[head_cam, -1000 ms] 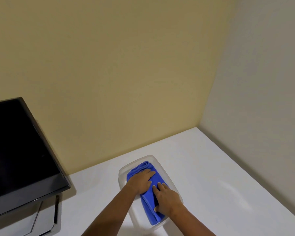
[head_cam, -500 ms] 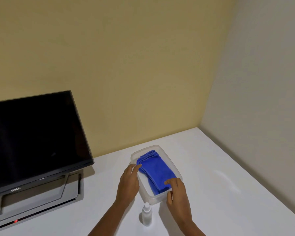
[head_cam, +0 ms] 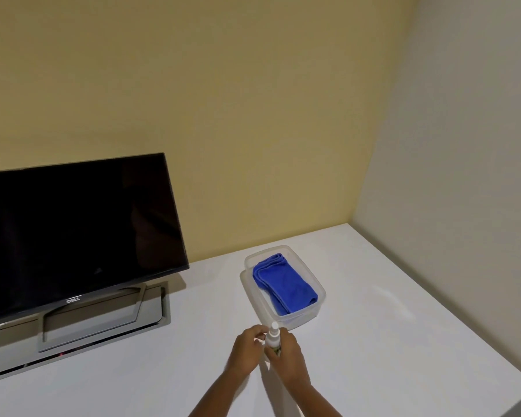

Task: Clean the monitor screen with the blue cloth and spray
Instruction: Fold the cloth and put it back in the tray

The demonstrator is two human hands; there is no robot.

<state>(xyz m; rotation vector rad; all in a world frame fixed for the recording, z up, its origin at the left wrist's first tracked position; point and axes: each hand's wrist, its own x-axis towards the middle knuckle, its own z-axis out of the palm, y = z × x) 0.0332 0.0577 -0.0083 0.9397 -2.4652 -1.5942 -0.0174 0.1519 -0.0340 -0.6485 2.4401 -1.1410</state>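
A black monitor [head_cam: 69,230] with a dark screen stands at the left on a grey stand [head_cam: 103,323]. The folded blue cloth [head_cam: 285,284] lies in a clear plastic container [head_cam: 319,288] near the back wall. Just in front of the container a small white spray bottle [head_cam: 273,337] stands upright. My right hand [head_cam: 289,359] is wrapped around the bottle's body. My left hand [head_cam: 247,350] touches the bottle from the left, fingers curled near its top.
The white table [head_cam: 388,341] ends in a front right corner at the lower right. A yellow wall runs behind, and a grey wall closes the right side. A small red light glows under the monitor stand [head_cam: 61,354].
Both hands have left the container and cloth and come back toward me onto the spray bottle. The view has swung left, showing more of the monitor.
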